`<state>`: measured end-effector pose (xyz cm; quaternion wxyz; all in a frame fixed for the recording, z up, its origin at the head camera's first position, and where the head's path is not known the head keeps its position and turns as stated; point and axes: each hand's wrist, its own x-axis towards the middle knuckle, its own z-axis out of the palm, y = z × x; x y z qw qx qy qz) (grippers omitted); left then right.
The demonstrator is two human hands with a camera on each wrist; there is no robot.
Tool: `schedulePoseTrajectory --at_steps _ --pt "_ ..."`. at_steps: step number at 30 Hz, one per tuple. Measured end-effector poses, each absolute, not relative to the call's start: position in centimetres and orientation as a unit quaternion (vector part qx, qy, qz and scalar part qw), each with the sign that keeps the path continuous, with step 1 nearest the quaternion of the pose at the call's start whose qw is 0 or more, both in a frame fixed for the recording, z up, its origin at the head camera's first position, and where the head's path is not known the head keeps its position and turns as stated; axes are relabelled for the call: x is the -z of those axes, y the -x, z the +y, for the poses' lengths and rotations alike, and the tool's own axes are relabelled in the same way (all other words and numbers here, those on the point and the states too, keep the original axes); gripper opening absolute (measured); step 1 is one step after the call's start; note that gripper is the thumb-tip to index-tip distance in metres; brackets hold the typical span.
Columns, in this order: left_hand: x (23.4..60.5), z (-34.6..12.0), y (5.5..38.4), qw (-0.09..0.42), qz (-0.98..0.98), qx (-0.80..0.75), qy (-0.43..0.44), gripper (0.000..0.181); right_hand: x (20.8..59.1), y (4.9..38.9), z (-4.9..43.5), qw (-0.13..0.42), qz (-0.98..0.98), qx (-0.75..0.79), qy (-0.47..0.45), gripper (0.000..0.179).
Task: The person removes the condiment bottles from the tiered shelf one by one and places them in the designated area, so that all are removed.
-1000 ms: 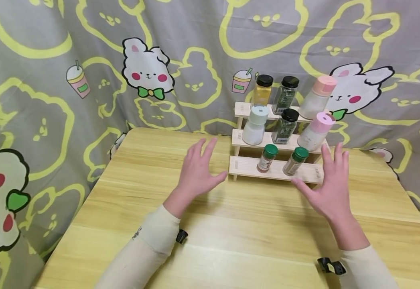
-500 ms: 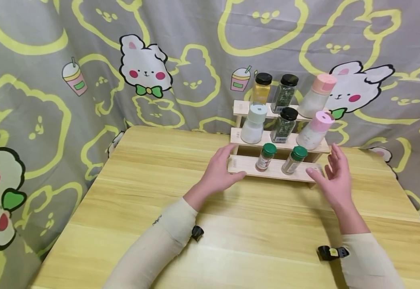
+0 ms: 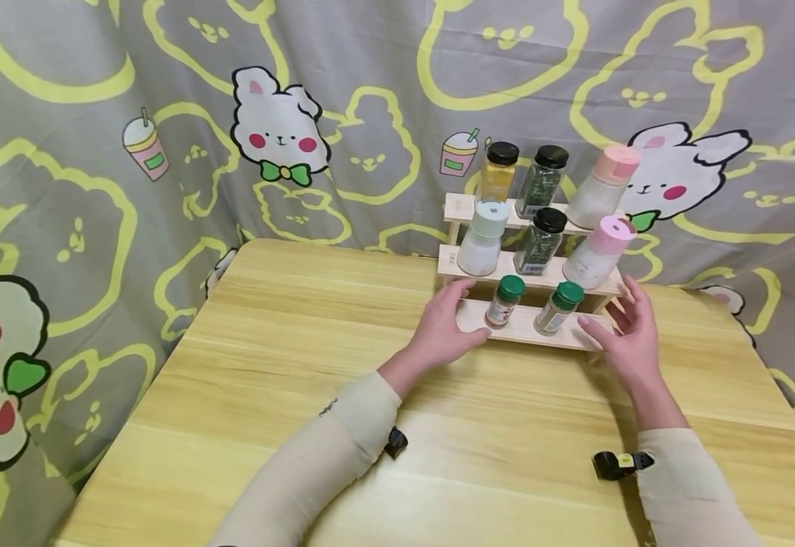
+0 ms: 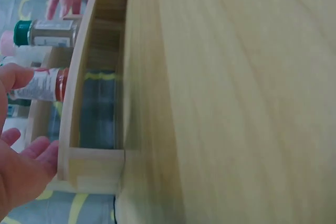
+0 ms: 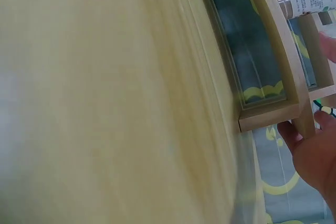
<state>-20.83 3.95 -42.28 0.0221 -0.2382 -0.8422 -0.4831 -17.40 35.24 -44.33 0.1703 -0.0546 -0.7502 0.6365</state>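
Note:
A three-tier wooden spice rack (image 3: 462, 207) stands at the back of the table, loaded with jars. My left hand (image 3: 441, 327) is at its left end, with fingertips right at the bottom shelf's end and thumb stretched out in front. My right hand (image 3: 635, 342) is at the right end, its fingers bent beside the shelf's end and its thumb near the front edge. On the bottom shelf sit two green-capped spice jars, one with reddish contents (image 3: 503, 304) and one brownish (image 3: 558, 310). In the left wrist view the left thumb overlaps the reddish jar (image 4: 44, 85).
The middle tier bears a mint-capped shaker (image 3: 481, 241), a black-capped herb jar (image 3: 539, 243) and a pink-capped shaker (image 3: 595, 258). Up top are a yellow spice jar (image 3: 498, 178), another herb jar (image 3: 541, 182) and a peach-capped shaker (image 3: 602, 190). A patterned curtain (image 3: 370, 45) hangs behind the table (image 3: 493, 425).
Both hands have come in to the rack's ends: the left moved rightward and its fingers reached the bottom shelf, while the right fingers drew in at the other end. The rack and jars look unmoved.

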Motion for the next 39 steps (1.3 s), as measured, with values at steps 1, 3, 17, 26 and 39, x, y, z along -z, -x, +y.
schedulePoseTrajectory --at_steps 1,3,17,26,39 --pt "42.3 4.2 20.8 0.021 -0.841 0.486 0.236 0.078 44.4 17.5 35.2 0.175 -0.754 -0.632 0.049 0.091" --pt "42.5 4.5 20.9 0.024 -0.840 0.488 0.235 0.076 44.6 17.7 35.3 0.185 -0.753 -0.631 0.035 0.086" --pt "42.6 5.9 21.1 0.045 -0.820 0.522 0.232 0.066 45.7 17.9 36.7 0.194 -0.710 -0.677 -0.031 0.079" --pt "43.1 7.0 21.2 0.070 -0.813 0.519 0.255 0.061 46.1 17.9 37.3 0.177 -0.688 -0.701 -0.066 0.081" --pt "43.1 8.4 21.5 0.079 -0.810 0.525 0.248 0.054 46.3 18.0 37.4 0.172 -0.690 -0.699 -0.083 0.078"
